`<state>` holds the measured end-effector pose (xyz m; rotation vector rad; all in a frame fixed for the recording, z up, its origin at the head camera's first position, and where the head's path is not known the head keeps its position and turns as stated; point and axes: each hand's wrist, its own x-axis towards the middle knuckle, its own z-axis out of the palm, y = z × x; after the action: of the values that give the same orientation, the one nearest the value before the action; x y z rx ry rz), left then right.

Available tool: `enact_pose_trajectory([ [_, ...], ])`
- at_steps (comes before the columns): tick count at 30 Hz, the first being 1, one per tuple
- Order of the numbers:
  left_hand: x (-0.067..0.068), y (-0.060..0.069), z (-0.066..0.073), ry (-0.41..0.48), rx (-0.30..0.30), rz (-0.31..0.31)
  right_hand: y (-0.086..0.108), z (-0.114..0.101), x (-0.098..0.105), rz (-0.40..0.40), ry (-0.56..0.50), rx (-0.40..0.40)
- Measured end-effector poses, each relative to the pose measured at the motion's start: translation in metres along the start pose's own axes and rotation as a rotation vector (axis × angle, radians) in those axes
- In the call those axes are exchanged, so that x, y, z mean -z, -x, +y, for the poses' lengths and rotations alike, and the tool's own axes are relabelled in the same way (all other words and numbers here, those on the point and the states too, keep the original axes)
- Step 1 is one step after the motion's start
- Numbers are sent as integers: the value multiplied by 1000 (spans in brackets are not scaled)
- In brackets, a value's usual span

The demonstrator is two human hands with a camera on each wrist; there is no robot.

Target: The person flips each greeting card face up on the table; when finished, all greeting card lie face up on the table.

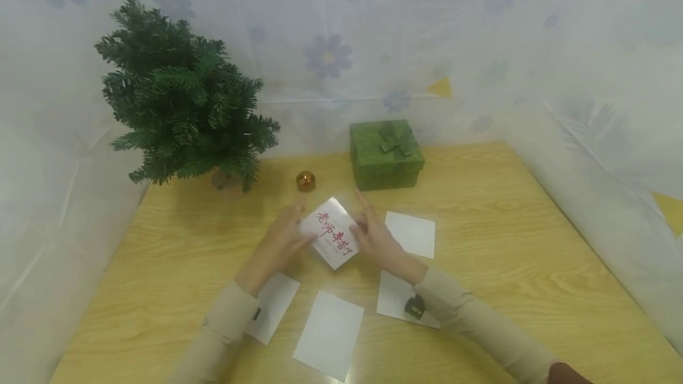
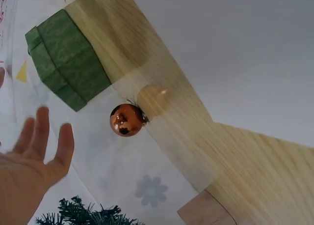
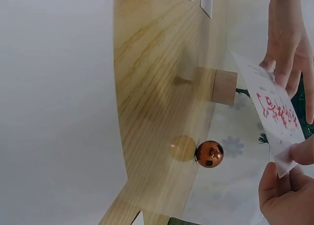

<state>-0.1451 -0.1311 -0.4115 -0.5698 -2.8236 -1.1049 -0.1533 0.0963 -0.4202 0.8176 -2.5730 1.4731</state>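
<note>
You have the white card point(image 1: 333, 242) with red characters near the middle of the table point(image 1: 176, 253). Your right hand point(image 1: 381, 242) pinches its edge at 3 o'clock; your left hand point(image 1: 280, 239) touches it at 9, outer fingers spread, though whether it pinches, you cannot tell. From the card, the copper ball point(image 1: 306, 181) sits at 11 o'clock, the green box point(image 1: 381, 162) at 1.

The card point(image 1: 332, 233) is white, lettered in red, the box point(image 1: 385, 159) green, the tabletop point(image 1: 496, 224) yellow wood-grain.
</note>
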Motion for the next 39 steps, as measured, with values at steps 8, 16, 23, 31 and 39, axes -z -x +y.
enact_pose_trajectory([
  [8, 1, 5, 0, -13, -80, -85, -1, 1, 2, 32, 3, -22],
  [16, -1, 8, 4, -33, -81, -116, -1, -2, 2, 76, 12, 9],
  [23, -2, 9, 4, 29, 2, -113, 1, -7, 3, 79, -29, -34],
  [31, 0, 8, 3, 108, 98, 33, 5, -8, 0, -23, -79, -88],
  [39, 4, 8, 2, 81, 71, 60, 4, -6, 0, -25, 41, -137],
])
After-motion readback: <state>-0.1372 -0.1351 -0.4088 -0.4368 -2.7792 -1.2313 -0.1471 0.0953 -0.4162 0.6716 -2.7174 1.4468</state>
